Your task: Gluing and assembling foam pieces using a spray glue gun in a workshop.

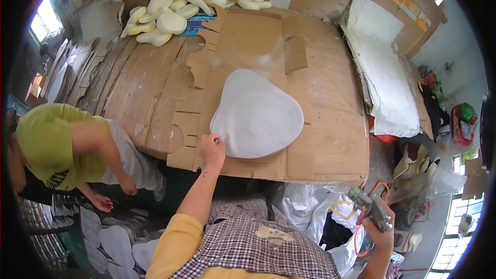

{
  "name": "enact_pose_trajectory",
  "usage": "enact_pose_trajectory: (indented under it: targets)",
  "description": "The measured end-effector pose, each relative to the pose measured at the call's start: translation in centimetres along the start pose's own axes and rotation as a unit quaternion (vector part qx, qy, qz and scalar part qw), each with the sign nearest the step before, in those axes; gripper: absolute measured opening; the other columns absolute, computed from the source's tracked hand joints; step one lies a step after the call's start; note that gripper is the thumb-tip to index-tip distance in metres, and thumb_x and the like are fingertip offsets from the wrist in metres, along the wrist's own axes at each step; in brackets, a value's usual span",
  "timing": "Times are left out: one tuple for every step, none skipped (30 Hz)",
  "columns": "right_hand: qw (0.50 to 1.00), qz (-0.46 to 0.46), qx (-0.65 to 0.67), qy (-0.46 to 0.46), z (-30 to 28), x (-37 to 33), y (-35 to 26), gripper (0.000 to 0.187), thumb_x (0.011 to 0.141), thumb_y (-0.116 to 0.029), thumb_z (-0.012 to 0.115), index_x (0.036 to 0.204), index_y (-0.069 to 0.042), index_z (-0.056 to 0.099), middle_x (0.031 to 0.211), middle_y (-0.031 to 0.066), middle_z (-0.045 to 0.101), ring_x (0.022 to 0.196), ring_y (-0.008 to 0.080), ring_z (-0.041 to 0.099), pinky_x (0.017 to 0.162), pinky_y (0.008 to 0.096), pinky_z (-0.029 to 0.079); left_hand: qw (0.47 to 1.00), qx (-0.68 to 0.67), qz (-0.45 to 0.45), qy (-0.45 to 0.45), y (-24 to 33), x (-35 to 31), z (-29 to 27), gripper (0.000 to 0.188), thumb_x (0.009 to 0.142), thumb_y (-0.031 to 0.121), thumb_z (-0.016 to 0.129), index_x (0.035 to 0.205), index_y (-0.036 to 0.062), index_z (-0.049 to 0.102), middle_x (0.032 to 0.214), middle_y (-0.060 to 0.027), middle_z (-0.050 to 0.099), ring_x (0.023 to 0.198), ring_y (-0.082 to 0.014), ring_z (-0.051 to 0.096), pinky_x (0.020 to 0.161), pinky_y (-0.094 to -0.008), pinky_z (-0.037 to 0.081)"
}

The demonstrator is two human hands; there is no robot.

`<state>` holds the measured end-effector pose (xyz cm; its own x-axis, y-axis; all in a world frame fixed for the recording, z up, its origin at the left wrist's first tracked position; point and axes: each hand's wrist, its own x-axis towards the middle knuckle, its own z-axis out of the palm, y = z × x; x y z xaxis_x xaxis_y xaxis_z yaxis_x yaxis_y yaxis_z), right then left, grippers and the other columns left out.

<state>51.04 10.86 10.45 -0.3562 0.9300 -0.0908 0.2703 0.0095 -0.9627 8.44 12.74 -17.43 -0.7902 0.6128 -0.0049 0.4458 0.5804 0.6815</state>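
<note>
A flat grey piece [258, 113], shaped like a broad rounded triangle, lies on the cardboard-covered table in front of me. It looks like a thin stack of cut sheets. My left hand [212, 151] is closed in a pinch at its near left edge, with a bit of grey showing between the fingertips. Off the table on the right, my right hand [381, 227] grips a spray gun [373, 209] with a green fitting. An orange hose [357, 240] hangs beside the gun.
Pale yellow saddle-shaped foam pieces [168, 0] are heaped at the far left of the table [336, 150]. White sheeting [385, 82] covers a surface at right. A person in a green shirt [49, 142] stands at left. Grey cut pieces [116, 243] lie below; plastic bags [305, 201] sit near me.
</note>
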Motion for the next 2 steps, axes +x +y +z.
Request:
enact_pose_trajectory:
  targets:
    - [0.999,0.015,0.031,-0.023,-0.07,-0.2,-0.28,0.052,0.072,-0.006,0.071,0.12,0.005,0.052,0.081,0.0097,0.063,0.068,0.0153,0.06,0.064,0.0274,0.049,0.999,-0.045,-0.016,-0.009,0.19,0.02,-0.1,0.019,0.074,0.016,0.069,0.091,0.0077,0.065,0.097,-0.009,0.057,0.093,-0.0265,0.056,0.086,-0.0413,0.041]
    - [0.999,0.015,0.031,-0.023,-0.09,-0.16,-0.27,0.052,0.072,-0.006,0.071,0.12,0.005,0.052,0.081,0.0097,0.063,0.068,0.0153,0.06,0.064,0.0274,0.049,0.994,-0.091,-0.042,-0.032,0.18,0.3,0.0,0.021,0.072,0.018,0.071,0.09,0.0077,0.065,0.099,-0.0095,0.058,0.094,-0.0257,0.057,0.087,-0.0407,0.041]
